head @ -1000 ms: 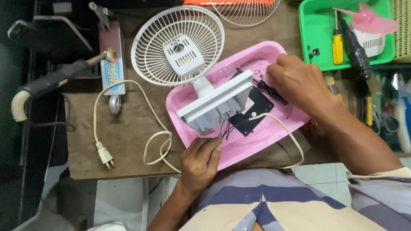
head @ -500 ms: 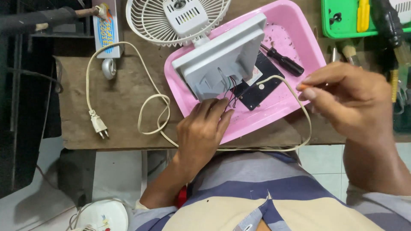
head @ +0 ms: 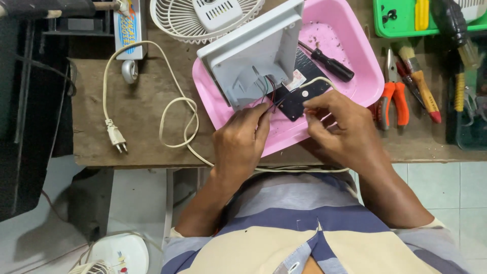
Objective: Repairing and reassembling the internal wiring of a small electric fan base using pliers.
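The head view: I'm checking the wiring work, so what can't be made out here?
- Wire ends: too thin; fingers of the left hand and right hand cover them.
- Fan guard: cut off by the top edge.
- Green tray: cut off by the top edge.
- Each hand's grip: cannot tell.

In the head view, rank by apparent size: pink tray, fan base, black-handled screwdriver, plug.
1. Pink tray, partly covered and cut off at the top edge.
2. Fan base, tilted up toward the camera, so it may look bigger than it is.
3. Black-handled screwdriver.
4. Plug.
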